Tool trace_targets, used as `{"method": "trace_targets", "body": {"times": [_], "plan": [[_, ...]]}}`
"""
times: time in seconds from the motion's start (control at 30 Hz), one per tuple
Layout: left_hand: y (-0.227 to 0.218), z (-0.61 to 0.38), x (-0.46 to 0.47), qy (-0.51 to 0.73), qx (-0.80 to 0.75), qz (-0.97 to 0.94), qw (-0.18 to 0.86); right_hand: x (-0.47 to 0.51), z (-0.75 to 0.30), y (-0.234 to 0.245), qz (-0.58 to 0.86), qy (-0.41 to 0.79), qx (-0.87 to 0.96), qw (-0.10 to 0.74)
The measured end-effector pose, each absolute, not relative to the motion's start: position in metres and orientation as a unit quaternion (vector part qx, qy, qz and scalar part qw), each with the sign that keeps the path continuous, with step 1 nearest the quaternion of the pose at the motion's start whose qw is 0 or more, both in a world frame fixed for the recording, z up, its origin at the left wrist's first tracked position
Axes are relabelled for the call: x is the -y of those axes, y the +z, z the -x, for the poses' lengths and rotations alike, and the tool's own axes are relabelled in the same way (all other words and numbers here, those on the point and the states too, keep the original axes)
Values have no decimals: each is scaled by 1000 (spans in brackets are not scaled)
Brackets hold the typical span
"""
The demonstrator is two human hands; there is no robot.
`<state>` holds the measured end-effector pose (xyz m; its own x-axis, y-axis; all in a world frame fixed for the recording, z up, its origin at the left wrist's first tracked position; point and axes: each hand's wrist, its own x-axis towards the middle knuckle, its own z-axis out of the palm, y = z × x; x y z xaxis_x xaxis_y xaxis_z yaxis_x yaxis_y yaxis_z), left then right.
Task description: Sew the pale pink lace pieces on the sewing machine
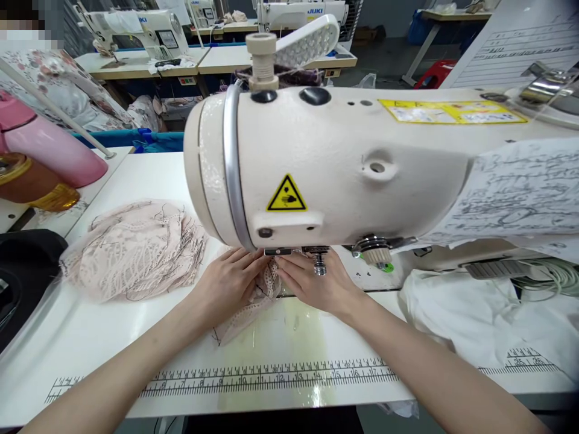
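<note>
A strip of pale pink lace fabric (266, 286) lies under the head of a white sewing machine (325, 157), its loose end trailing toward me with dark thread ends. My left hand (230, 277) rests on the lace from the left, fingers stretched out and pointing toward the needle area. From the right, my right hand (316, 280) lies flat beside the presser area, fingertips touching the lace. Both hands look open, pressing rather than gripping. The machine head hides the needle and some fingertips.
A heap of pink lace pieces (136, 250) with dark threads lies left. Beyond it are a pink bottle (54, 141) and an amber jar (36, 181). White cloth (456, 307) lies right. A printed ruler (244, 381) runs along the table's front. A person (67, 90) sits back left.
</note>
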<state>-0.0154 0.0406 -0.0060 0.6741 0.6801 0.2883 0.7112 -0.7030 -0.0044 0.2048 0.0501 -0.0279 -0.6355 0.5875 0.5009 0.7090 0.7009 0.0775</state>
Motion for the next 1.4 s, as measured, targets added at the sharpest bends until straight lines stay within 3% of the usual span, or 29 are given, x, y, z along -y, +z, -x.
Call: {"method": "trace_targets", "body": {"times": [0.13, 0.4, 0.67, 0.87, 1.07, 1.27, 1.4], "plan": [[-4, 16, -42, -140, 380, 913, 54, -51, -204, -27, 351, -171, 880, 269], [-4, 18, -43, -124, 381, 915, 41, -53, -203, -25, 344, -147, 887, 270], [26, 33, -18, -141, 342, 927, 59, -47, -202, -16, 317, -42, 915, 245], [18, 59, 24, -143, 314, 930, 124, -47, -201, -18, 277, 41, 930, 239], [39, 49, 21, -176, 464, 868, -21, -48, -197, -25, 253, 46, 923, 287], [45, 30, -23, -79, 333, 937, 71, -51, -198, -30, 238, 35, 918, 314], [27, 22, -37, -104, 290, 940, 148, -50, -198, -27, 268, 64, 906, 321]]}}
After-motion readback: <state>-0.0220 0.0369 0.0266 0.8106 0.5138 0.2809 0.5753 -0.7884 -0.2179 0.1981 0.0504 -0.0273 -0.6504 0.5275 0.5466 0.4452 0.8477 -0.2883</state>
